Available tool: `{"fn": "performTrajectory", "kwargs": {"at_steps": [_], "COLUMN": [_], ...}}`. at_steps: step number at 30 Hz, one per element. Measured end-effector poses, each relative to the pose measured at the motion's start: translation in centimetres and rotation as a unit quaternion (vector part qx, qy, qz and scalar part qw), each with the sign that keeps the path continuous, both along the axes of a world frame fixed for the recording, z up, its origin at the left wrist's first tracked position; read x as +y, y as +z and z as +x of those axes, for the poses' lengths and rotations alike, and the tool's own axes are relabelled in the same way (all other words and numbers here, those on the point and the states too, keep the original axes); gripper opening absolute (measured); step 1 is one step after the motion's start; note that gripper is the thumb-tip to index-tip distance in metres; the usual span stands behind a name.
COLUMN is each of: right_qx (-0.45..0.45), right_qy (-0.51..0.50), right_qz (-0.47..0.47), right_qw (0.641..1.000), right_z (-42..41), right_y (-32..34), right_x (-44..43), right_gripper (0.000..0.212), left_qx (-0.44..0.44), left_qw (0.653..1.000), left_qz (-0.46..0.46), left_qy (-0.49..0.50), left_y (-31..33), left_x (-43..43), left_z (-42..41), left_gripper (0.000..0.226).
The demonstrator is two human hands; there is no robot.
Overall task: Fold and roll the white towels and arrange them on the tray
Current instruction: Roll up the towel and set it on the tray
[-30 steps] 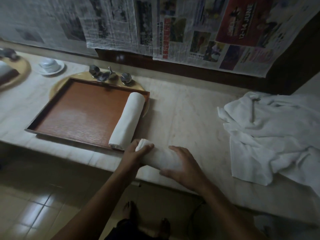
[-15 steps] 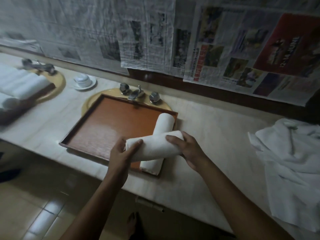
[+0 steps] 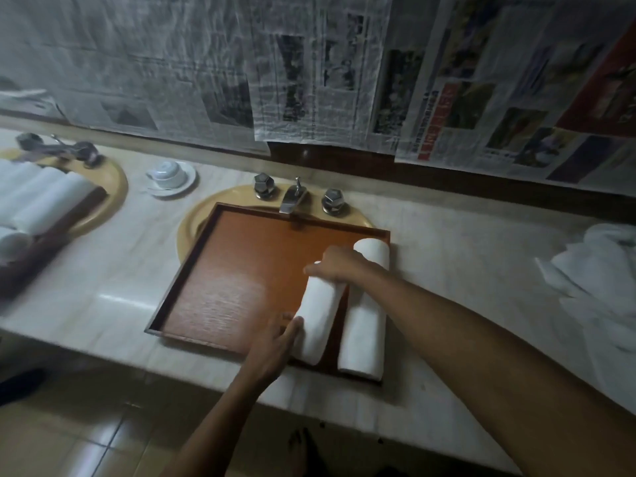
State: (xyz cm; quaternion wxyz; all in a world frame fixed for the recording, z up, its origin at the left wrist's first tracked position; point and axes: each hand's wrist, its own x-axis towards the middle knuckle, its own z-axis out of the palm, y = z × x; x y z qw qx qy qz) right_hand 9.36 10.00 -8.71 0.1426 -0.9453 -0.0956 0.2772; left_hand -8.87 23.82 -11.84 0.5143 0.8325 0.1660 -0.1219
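A brown wooden tray (image 3: 241, 290) lies over a yellow sink on the marble counter. Two rolled white towels lie side by side at its right end. The first rolled towel (image 3: 364, 325) lies against the right rim. The second rolled towel (image 3: 318, 315) lies just left of it. My right hand (image 3: 339, 266) grips its far end from above. My left hand (image 3: 275, 342) holds its near end, fingers against its left side. A heap of loose white towels (image 3: 599, 287) lies on the counter at the far right.
Behind the tray stand a faucet (image 3: 292, 197) and two knobs. A white cup on a saucer (image 3: 170, 175) sits to the left. A second tray with rolled towels (image 3: 38, 204) sits over another sink at far left. Newspaper covers the wall.
Both hands carried the rolled towel from the counter edge over the tray, turned it lengthwise and laid it down beside the first roll. The camera view shifted left.
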Motion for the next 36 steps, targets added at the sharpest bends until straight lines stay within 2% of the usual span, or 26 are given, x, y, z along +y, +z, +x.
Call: {"fn": "performTrajectory", "kwargs": {"at_steps": [2,8,10,13,15,18,22,25,31,34,36], "right_qx": [-0.009,-0.044,-0.051,-0.096,-0.176,-0.214,-0.096,-0.021,-0.025,-0.018,-0.011], "right_qy": [0.023,0.071,0.043,-0.035,-0.101,-0.214,-0.332,-0.327,-0.329,-0.322,-0.32], "right_qz": [-0.036,-0.128,-0.116,-0.04,0.019,0.082,0.142,0.179,0.201,0.205,0.205], "right_qw": [0.999,0.988,0.991,0.994,0.979,0.949,0.927,0.928,0.922,0.924,0.925], "right_z": [0.3,0.5,0.5,-0.7,-3.0,-8.1,-13.3,-15.7,-16.5,-16.5,-16.4], "right_y": [-0.5,-1.4,-1.4,-0.1,0.7,0.4,-1.2,-2.5,-3.2,-2.9,-2.8], "right_x": [0.9,1.6,1.7,0.8,-1.2,-5.1,-8.3,-8.6,-8.5,-8.9,-9.0], "right_gripper": [0.062,0.042,0.03,0.029,0.027,0.047,0.072,0.087,0.086,0.085,0.085], "left_qx": [0.02,0.043,0.06,0.049,0.019,0.009,0.035,0.049,0.1,0.094,0.083], "left_qw": [0.998,0.985,0.981,0.983,0.985,0.979,0.976,0.978,0.964,0.959,0.962], "left_qz": [0.028,0.08,0.085,0.067,0.054,0.041,0.049,-0.024,-0.169,-0.193,-0.179], "left_qy": [-0.046,-0.144,-0.165,-0.161,-0.166,-0.199,-0.209,-0.203,-0.178,-0.184,-0.19], "left_y": [-1.0,-1.4,-1.5,-1.8,-1.5,-0.7,-1.0,-1.5,-1.2,-1.1,-1.4], "left_x": [0.1,0.1,0.3,0.7,0.7,0.1,-0.2,0.1,0.5,0.5,0.5], "left_z": [0.8,3.1,3.6,4.1,4.4,4.9,5.4,5.6,5.7,5.6,5.4], "left_gripper": [0.023,0.04,0.039,0.018,0.048,0.062,0.084,0.088,0.078,0.073,0.069]}}
